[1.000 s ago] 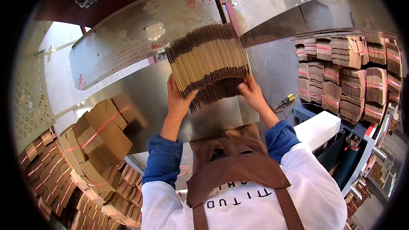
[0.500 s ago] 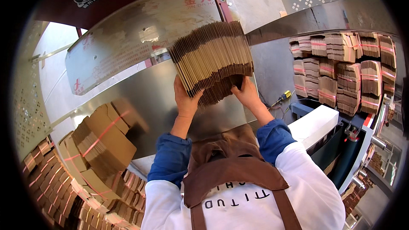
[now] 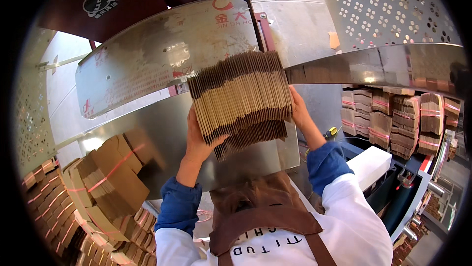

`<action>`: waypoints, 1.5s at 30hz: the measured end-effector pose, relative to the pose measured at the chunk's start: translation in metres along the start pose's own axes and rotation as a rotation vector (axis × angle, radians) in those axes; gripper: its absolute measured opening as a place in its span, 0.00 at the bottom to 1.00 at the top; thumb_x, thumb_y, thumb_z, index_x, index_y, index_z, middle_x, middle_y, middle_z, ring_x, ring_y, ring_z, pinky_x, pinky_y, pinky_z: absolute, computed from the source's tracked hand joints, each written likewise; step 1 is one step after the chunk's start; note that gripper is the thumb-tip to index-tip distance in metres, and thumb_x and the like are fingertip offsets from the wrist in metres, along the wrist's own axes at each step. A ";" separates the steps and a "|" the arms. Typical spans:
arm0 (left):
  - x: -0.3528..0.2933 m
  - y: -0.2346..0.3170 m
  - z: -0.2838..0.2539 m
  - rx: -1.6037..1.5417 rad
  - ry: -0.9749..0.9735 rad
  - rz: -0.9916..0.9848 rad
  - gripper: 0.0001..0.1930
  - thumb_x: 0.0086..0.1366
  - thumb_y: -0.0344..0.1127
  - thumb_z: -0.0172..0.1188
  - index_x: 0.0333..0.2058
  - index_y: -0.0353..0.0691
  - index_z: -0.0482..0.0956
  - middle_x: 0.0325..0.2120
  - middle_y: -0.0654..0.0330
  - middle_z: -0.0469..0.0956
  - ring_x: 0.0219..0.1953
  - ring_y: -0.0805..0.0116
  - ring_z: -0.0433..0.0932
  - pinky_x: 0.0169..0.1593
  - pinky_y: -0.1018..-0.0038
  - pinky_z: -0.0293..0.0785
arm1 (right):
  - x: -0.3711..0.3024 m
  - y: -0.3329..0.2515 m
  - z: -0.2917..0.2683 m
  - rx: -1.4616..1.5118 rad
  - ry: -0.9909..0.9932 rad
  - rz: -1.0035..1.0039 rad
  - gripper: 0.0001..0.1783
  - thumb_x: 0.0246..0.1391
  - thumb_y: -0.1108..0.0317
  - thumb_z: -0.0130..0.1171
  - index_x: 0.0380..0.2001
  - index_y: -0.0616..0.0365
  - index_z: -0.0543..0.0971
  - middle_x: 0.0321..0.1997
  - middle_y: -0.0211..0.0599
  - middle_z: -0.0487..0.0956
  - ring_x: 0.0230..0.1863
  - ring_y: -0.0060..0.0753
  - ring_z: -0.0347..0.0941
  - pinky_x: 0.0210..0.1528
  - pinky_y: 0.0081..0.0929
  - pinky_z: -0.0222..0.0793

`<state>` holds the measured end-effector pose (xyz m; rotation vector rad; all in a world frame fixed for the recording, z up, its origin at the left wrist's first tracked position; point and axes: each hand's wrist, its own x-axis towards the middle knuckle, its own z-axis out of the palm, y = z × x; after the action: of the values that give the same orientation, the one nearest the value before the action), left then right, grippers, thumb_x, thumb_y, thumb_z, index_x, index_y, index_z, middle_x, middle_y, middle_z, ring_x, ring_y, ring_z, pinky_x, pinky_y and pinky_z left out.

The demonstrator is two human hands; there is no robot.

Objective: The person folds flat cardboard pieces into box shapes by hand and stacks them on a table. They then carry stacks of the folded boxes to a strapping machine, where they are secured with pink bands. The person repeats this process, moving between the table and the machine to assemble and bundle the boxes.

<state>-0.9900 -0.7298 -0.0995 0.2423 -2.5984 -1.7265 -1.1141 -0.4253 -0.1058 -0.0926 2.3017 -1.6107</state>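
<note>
A thick stack of folded brown cardboard sheets (image 3: 241,103), standing on edge side by side, is between my hands over the metal table (image 3: 167,153). My left hand (image 3: 199,140) grips its left end, the thumb across the near face and the fingers hidden behind the side. Along the right end lies my right hand (image 3: 302,116), pressed against the outermost sheets, its fingers partly hidden. The sheets fan in a slight curve, with darker bands at the far and near edges. Whether the stack rests fully on the metal cannot be told.
Cardboard bundles (image 3: 115,172) tied with pink bands sit left of the table. Further banded stacks (image 3: 405,118) fill the right side, near a white box-shaped part (image 3: 371,165) and a yellow-handled tool (image 3: 332,131). A printed metal plate (image 3: 162,54) slopes beyond the table, under a dark red machine housing (image 3: 123,5).
My right hand has gone from the stack's near edge to its right end. My left hand has shifted slightly up the left end. The whole view has tilted, so the stack appears lower.
</note>
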 end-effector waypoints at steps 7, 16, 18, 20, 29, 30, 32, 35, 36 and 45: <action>0.019 -0.012 0.001 -0.019 -0.106 0.051 0.61 0.45 0.56 0.75 0.68 0.33 0.48 0.68 0.43 0.51 0.70 0.43 0.51 0.70 0.56 0.52 | 0.000 0.022 0.001 -0.040 -0.028 -0.082 0.30 0.69 0.49 0.42 0.62 0.63 0.64 0.58 0.45 0.73 0.60 0.36 0.67 0.63 0.30 0.59; -0.032 0.001 -0.032 -0.063 -0.179 -0.157 0.54 0.47 0.43 0.77 0.67 0.34 0.52 0.59 0.47 0.68 0.59 0.55 0.70 0.62 0.63 0.66 | -0.039 -0.030 0.003 -0.082 -0.178 -0.037 0.37 0.69 0.42 0.37 0.66 0.62 0.62 0.62 0.48 0.71 0.66 0.39 0.63 0.68 0.32 0.54; -0.055 0.054 -0.052 -0.137 -0.183 -0.273 0.46 0.51 0.39 0.74 0.65 0.33 0.58 0.54 0.50 0.73 0.55 0.62 0.73 0.58 0.66 0.69 | -0.054 -0.066 -0.004 -0.111 -0.241 -0.065 0.37 0.68 0.40 0.36 0.61 0.64 0.67 0.55 0.48 0.76 0.59 0.39 0.70 0.62 0.31 0.62; -0.071 0.096 -0.086 -0.236 -0.286 -0.395 0.41 0.53 0.38 0.72 0.62 0.32 0.62 0.53 0.52 0.75 0.54 0.64 0.74 0.58 0.67 0.70 | -0.062 -0.098 -0.012 -0.109 -0.369 0.058 0.39 0.67 0.37 0.35 0.53 0.67 0.72 0.45 0.45 0.79 0.45 0.37 0.76 0.48 0.31 0.72; -0.105 0.028 -0.081 -0.408 -0.447 -0.759 0.37 0.59 0.41 0.69 0.63 0.36 0.62 0.56 0.55 0.72 0.58 0.63 0.71 0.60 0.68 0.68 | -0.084 -0.017 0.038 -0.312 -0.610 0.470 0.47 0.62 0.28 0.32 0.46 0.66 0.77 0.42 0.45 0.80 0.37 0.39 0.78 0.34 0.35 0.78; -0.103 0.025 -0.084 -0.490 -0.443 -0.871 0.40 0.58 0.41 0.70 0.65 0.37 0.59 0.57 0.56 0.72 0.59 0.63 0.71 0.61 0.67 0.67 | -0.085 -0.013 0.036 -0.250 -0.609 0.455 0.47 0.61 0.27 0.33 0.49 0.65 0.77 0.44 0.45 0.81 0.40 0.39 0.78 0.36 0.36 0.78; -0.106 0.026 -0.086 -0.488 -0.409 -0.859 0.40 0.58 0.42 0.70 0.64 0.37 0.60 0.57 0.55 0.72 0.59 0.63 0.71 0.62 0.67 0.66 | -0.092 -0.038 0.033 -0.167 -0.640 0.492 0.46 0.59 0.26 0.37 0.55 0.61 0.75 0.49 0.45 0.79 0.46 0.39 0.76 0.38 0.37 0.77; -0.111 0.022 -0.086 -0.493 -0.403 -0.839 0.40 0.58 0.41 0.70 0.64 0.37 0.60 0.57 0.55 0.72 0.59 0.62 0.71 0.62 0.67 0.66 | -0.095 -0.048 0.031 -0.194 -0.682 0.430 0.46 0.57 0.28 0.46 0.62 0.59 0.70 0.56 0.45 0.77 0.50 0.39 0.74 0.39 0.34 0.77; -0.113 0.020 -0.086 -0.494 -0.407 -0.833 0.40 0.58 0.41 0.70 0.64 0.37 0.60 0.57 0.55 0.72 0.59 0.62 0.71 0.62 0.67 0.66 | -0.091 -0.049 0.029 -0.217 -0.713 0.431 0.46 0.57 0.29 0.47 0.62 0.59 0.70 0.56 0.45 0.77 0.49 0.39 0.74 0.40 0.33 0.77; -0.111 0.020 -0.082 -0.489 -0.334 -0.763 0.38 0.58 0.40 0.70 0.63 0.36 0.62 0.57 0.55 0.72 0.58 0.62 0.71 0.62 0.67 0.66 | -0.085 -0.068 0.036 -0.266 -0.714 0.434 0.38 0.60 0.38 0.53 0.59 0.61 0.73 0.49 0.44 0.81 0.44 0.34 0.76 0.41 0.29 0.74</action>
<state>-0.8747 -0.7820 -0.0409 1.1262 -2.2991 -2.7764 -1.0323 -0.4623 -0.0351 -0.1812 1.7906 -0.8589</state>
